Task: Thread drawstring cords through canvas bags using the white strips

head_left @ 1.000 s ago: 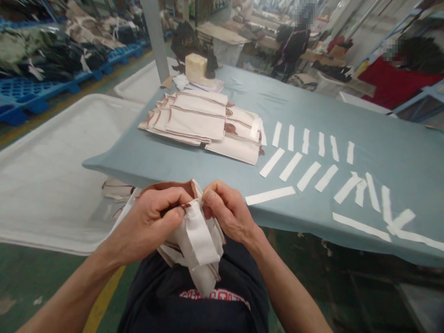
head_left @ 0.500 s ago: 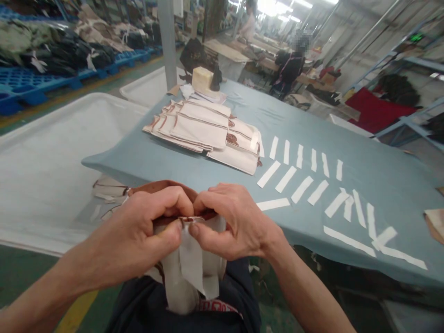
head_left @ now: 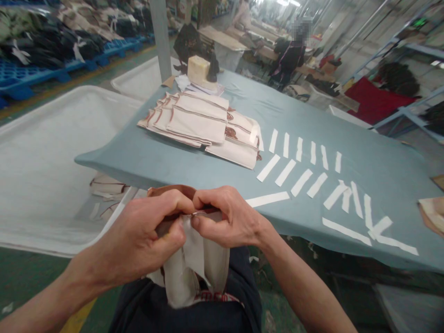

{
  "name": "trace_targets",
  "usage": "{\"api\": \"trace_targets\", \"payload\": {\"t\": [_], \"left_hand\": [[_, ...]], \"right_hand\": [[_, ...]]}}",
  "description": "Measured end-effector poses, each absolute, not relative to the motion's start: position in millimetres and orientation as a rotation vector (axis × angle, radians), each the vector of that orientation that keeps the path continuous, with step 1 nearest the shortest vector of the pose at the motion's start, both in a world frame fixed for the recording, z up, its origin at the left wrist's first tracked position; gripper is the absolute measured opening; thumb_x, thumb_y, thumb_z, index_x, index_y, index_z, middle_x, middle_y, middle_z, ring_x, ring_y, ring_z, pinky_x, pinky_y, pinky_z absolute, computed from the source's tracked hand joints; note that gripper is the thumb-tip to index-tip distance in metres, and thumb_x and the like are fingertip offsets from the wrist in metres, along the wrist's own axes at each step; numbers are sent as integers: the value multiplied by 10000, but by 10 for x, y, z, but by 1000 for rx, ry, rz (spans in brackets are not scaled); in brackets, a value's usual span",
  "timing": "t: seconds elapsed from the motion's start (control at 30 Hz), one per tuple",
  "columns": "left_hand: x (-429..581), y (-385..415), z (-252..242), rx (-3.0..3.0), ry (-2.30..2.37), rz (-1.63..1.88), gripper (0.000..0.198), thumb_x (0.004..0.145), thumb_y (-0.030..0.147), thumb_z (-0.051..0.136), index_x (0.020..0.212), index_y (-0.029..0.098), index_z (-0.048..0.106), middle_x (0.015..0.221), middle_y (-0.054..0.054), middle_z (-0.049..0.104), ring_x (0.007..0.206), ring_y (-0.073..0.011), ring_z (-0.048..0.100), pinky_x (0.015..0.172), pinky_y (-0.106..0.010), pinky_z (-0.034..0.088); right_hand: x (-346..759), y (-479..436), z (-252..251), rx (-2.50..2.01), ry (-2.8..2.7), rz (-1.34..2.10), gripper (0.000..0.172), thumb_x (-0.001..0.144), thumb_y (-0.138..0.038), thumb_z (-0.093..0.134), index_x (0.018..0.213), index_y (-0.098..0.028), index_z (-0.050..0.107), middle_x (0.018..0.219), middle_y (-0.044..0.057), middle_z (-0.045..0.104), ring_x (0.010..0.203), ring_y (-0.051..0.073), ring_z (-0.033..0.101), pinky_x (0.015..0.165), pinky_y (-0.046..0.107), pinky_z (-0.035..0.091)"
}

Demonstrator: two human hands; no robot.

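Left hand and right hand both pinch shut on the top edge of a cream fabric piece, off the table's near edge; fingers hide its top, long axis hanging downward.

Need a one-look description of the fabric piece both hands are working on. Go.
Start at the blue-grey table with white strips laid in rows. Just below its near edge, over the person's lap, the left hand and right hand pinch a cream fabric piece with a brown edge. Unlike the flat stack of similar pieces on the table, it hangs crumpled from the fingers.
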State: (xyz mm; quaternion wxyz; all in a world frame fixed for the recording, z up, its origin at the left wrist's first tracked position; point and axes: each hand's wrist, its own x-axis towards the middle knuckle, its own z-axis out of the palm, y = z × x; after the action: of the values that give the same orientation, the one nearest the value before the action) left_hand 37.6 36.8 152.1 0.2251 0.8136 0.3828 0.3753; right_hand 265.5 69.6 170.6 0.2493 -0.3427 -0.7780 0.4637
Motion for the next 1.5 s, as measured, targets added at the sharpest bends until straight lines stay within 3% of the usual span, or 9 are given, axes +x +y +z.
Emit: {"api": "trace_targets", "payload": {"t": [0.13,0.33,0.43,0.67,0.83,1.0,1.13,1.3,1.5], "left_hand": [[351,370,1382,2265,1047,1041,275,969,152,577,1044,281,807,774,36,788,609,-153,692,684,-263,557],[273,438,1201,2357,889,1006,206,994,172,653,1065,309,790,842,-25,841,726,-208,774,743,-318,619],[259,432,1115,2471,791,1025,181,1010,182,649,1086,301,762,823,-43,824,709,-219,737,703,-340,587],[215,409,996,2413,1005,863,179,1061,275,600,1037,297,776,884,-97,866,803,-254,759,823,-411,636],[261,362,1112,2354,1004,880,141,1024,281,650,1055,309,785,825,-41,832,689,-230,739,755,-362,636],[383,232,1380,2303,1205,973,254,986,247,604,1178,301,762,987,-8,860,831,-225,798,828,-318,610],[360,357,1570,2226,1029,786,171,1036,251,584,1045,291,750,856,43,799,697,-178,723,726,-282,519],[306,537,1585,2447,821,749,277,1165,238,576,909,276,672,764,60,736,629,-153,664,633,-280,434],[190,606,1316,2701,716,880,389,1223,293,553,835,267,540,655,61,588,546,-162,532,575,-342,332]], "right_hand": [[2617,627,1634,-988,-1883,1479,146,804,-325,618,733,-253,512,654,-73,429,635,120,389,614,261,310],[2591,528,1492,-929,-1384,2013,324,752,-456,809,772,-241,568,657,-80,471,610,111,384,576,237,330],[2592,516,1419,-893,-1267,2053,280,762,-449,780,787,-233,602,648,-64,506,584,120,397,545,242,317],[2545,525,1383,-1003,-1156,2110,223,667,-401,721,699,-234,576,602,-73,507,547,98,377,508,217,294],[2617,483,1499,-969,-1277,2026,234,686,-386,730,713,-239,550,623,-78,477,593,98,369,533,214,303],[2696,410,1592,-965,-1537,1691,82,752,-301,622,739,-238,570,673,-73,492,613,102,396,563,237,330],[2737,380,1610,-964,-1771,1320,44,778,-222,582,749,-244,557,660,-78,507,591,101,434,609,249,370],[2751,362,1582,-967,-1980,898,59,773,-189,575,784,-246,589,692,-48,604,621,128,500,645,275,384],[2680,365,1468,-946,-1929,1033,79,830,-185,602,772,-238,607,680,-61,618,570,105,501,633,243,416]]}}
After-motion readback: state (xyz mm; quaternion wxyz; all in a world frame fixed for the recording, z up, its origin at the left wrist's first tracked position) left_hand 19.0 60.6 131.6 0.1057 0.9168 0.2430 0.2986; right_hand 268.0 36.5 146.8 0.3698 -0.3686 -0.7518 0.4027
